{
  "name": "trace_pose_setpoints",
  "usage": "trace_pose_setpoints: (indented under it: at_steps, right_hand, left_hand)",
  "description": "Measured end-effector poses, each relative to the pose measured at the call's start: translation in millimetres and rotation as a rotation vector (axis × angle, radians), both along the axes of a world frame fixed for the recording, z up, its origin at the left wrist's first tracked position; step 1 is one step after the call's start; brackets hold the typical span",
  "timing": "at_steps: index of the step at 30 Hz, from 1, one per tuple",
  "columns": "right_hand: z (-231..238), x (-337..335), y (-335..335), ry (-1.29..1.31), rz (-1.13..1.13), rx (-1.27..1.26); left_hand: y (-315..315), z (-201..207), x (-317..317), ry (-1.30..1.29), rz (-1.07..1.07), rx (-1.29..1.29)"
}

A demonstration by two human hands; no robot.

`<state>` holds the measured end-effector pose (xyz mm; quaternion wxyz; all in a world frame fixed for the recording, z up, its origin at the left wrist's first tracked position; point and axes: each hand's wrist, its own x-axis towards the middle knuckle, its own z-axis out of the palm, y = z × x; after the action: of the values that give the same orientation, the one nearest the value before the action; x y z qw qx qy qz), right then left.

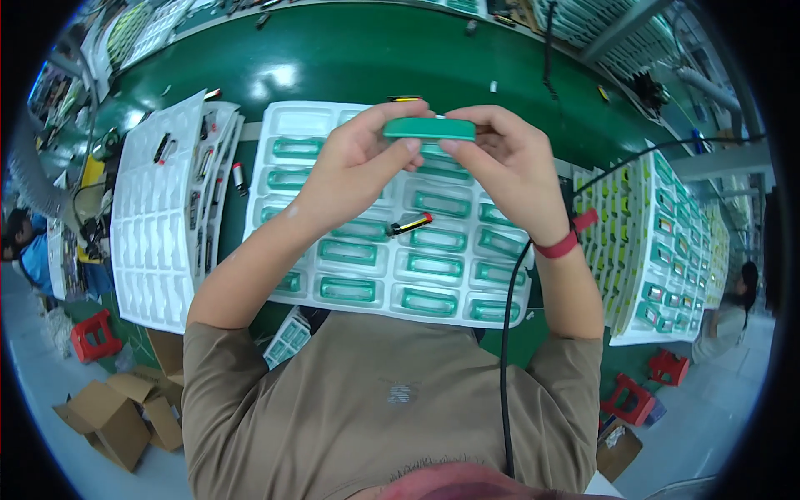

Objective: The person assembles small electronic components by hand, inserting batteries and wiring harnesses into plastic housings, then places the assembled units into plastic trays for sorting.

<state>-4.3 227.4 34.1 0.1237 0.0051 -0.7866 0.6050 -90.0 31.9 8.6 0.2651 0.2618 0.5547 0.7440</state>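
A green, flat-topped rectangular plastic piece [429, 128] is held level above the far part of a white moulded tray [287, 115]. My left hand [364, 158] grips its left end, thumb in front and fingers behind. At its right end, my right hand [507, 158] pinches it the same way. Green rectangular plastic frames [348, 252] lie in many of the tray's compartments below. Across the tray's middle rests a small black cylindrical part [411, 223] with a red end and a yellow stripe. Behind the fingers, the far side of the held piece is hidden.
White tray stacks stand left [150, 217] and right [654, 250] on the green worktable [350, 58]. A black cable [505, 367] hangs in front of my body. Red stools [96, 336] and cardboard boxes [108, 421] sit on the floor. Other people are at both sides.
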Motion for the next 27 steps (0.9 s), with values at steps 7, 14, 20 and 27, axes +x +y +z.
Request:
trace_pose_setpoints:
  at_steps: [7, 14, 20, 27]
  right_hand:
    - [2, 7, -4, 0.259, -0.107, 0.370]
    - [11, 24, -3, 0.232, 0.151, 0.601]
    - [3, 36, -23, 0.401, 0.086, 1.113]
    - [14, 35, -13, 0.298, 0.119, 0.933]
  left_hand:
    - [-3, 0, 7, 0.236, 0.011, -0.098]
    - [-33, 21, -10, 0.815, -0.125, -0.384]
    - [-34, 32, 9, 1.367, 0.021, -0.502]
    - [-43, 26, -7, 1.109, -0.012, -0.553]
